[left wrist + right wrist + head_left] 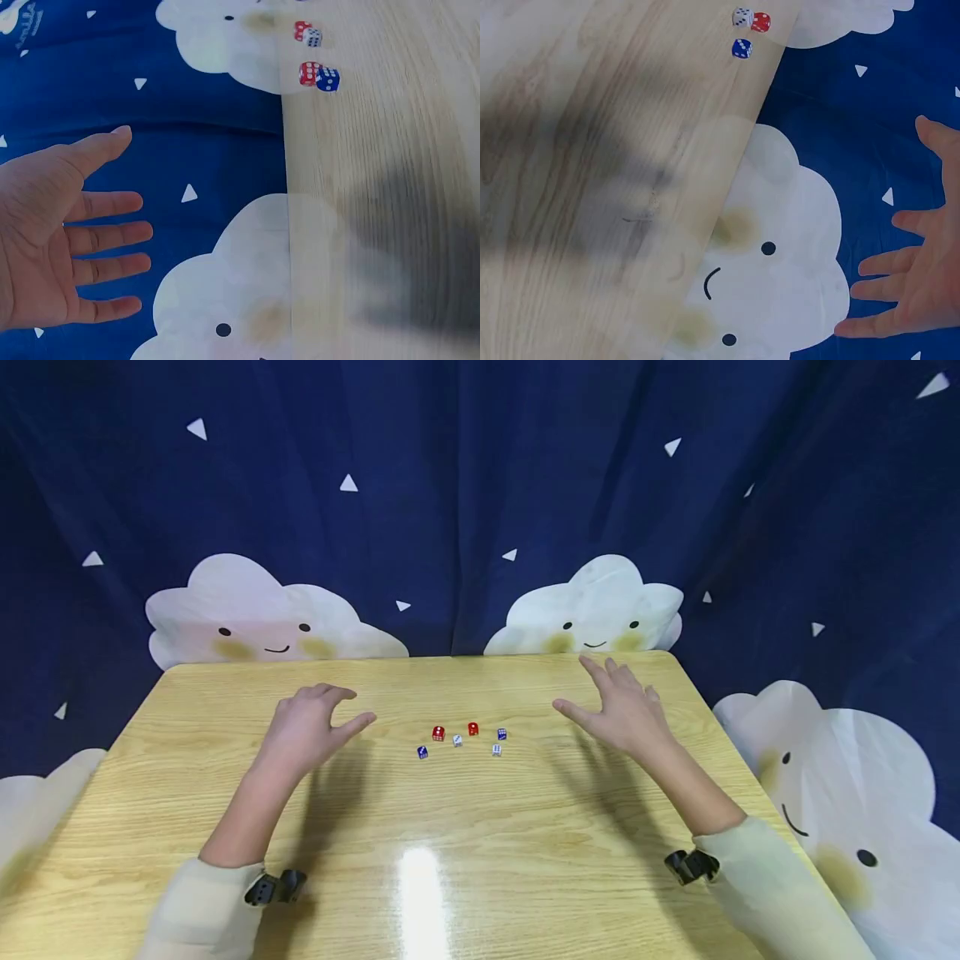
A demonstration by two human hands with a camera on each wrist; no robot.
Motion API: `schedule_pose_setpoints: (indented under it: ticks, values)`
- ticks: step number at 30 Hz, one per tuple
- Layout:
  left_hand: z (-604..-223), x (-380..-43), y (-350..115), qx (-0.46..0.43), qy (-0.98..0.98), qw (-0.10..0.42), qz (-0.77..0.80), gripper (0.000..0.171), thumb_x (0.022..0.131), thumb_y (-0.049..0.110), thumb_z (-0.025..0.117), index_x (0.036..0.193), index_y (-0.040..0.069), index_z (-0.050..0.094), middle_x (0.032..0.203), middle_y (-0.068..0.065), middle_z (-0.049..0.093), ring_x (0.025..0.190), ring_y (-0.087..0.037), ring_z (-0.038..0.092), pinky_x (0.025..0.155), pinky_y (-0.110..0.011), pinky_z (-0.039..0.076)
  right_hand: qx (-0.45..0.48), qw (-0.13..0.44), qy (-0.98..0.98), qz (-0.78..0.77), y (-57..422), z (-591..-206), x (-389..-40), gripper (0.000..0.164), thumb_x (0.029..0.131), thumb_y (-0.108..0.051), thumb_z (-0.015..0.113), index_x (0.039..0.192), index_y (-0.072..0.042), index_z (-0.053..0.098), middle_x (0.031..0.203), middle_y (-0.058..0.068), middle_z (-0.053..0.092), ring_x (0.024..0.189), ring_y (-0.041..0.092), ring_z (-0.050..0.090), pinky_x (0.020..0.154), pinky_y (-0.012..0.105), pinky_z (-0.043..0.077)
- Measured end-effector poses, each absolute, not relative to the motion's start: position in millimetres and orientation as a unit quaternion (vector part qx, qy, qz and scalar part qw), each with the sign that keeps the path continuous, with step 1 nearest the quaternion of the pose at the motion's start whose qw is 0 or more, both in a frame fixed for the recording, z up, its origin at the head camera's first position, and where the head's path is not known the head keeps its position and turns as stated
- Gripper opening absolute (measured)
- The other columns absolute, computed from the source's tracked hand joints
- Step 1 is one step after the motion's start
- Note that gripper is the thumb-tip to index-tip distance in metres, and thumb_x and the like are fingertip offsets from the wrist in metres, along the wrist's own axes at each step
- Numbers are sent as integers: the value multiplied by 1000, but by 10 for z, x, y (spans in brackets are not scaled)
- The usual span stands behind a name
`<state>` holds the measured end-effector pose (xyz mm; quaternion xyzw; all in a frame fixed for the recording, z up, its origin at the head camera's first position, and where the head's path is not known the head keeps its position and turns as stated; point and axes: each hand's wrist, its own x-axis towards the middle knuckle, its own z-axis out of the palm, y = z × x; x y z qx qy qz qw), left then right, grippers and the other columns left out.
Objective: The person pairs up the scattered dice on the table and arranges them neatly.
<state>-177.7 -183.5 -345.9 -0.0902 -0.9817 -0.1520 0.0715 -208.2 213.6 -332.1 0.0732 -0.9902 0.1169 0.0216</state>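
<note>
Six small dice sit on the table [525, 877] in a loose bunch, in the gap between a person's two hands. From left to right there is a blue die [422, 752], a red die [438, 733], a white die [457, 741] and one more red die [473, 728]. Then a second white die [497, 750] sits just beside a second blue die [502, 734], a bit closer to the person. The left hand [306, 727] is up over the table, to the left of the dice. Its fingers [111, 238] are apart and hold nothing. The right hand [621, 710] is up on the other side, farther from the dice, with its fingers [889, 260] spread apart and holding nothing too. Both hands make shadows on the wood. A black gadget is on each pale sleeve [206, 906]. Behind the table hangs a dark blue curtain [420, 427] with smiling clouds [262, 610] and little white triangles [348, 484].
</note>
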Motion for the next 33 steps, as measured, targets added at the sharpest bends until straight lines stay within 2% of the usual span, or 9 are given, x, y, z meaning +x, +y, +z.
schedule_pose_setpoints:
  ticks: [6, 12, 22, 26, 33]
  values:
    - [-3553, -1764, -1784, -116, -975, 52, -183, 54, 90, 45, 57, 124, 3, 58, 122, -19, 61, 114, -40, 54, 91, -60, 39, 90, 19, -987, 135, 2091, -3394, -2028, 85, 82, -74, 41, 146, -19, 31, 146, 21, 36, 131, 44, 36, 94, 68, 31]
    - [-3652, -1749, -1699, -131, -968, 38, -212, 50, 89, 41, 60, 120, 2, 61, 121, -17, 62, 112, -37, 57, 93, -54, 42, 94, 7, -982, 165, 2051, -3495, -1998, 82, 82, -72, 44, 141, -15, 40, 138, 16, 48, 126, 39, 44, 93, 63, 36]
    - [-3876, -1787, -1531, -130, -964, 8, -232, 45, 88, 37, 63, 118, 4, 62, 117, -14, 64, 108, -33, 60, 90, -47, 47, 84, -32, -977, 196, 1987, -3664, -1956, 68, 84, -66, 50, 128, -15, 55, 131, 16, 54, 116, 35, 54, 85, 52, 46]
    - [-3945, -1808, -1455, -135, -962, 12, -235, 44, 87, 38, 63, 117, 5, 63, 118, -14, 63, 107, -32, 61, 89, -46, 48, 84, -32, -975, 204, 1969, -3733, -1933, 64, 84, -63, 51, 124, -14, 58, 128, 13, 58, 111, 32, 57, 84, 50, 47]
    - [-4033, -1833, -1371, -132, -962, -15, -238, 43, 87, 38, 64, 116, 7, 64, 113, -11, 65, 100, -28, 63, 83, -43, 50, 100, -38, -970, 220, 1903, -3831, -1896, 61, 85, -60, 53, 122, -13, 60, 124, 11, 61, 107, 30, 60, 81, 47, 49]
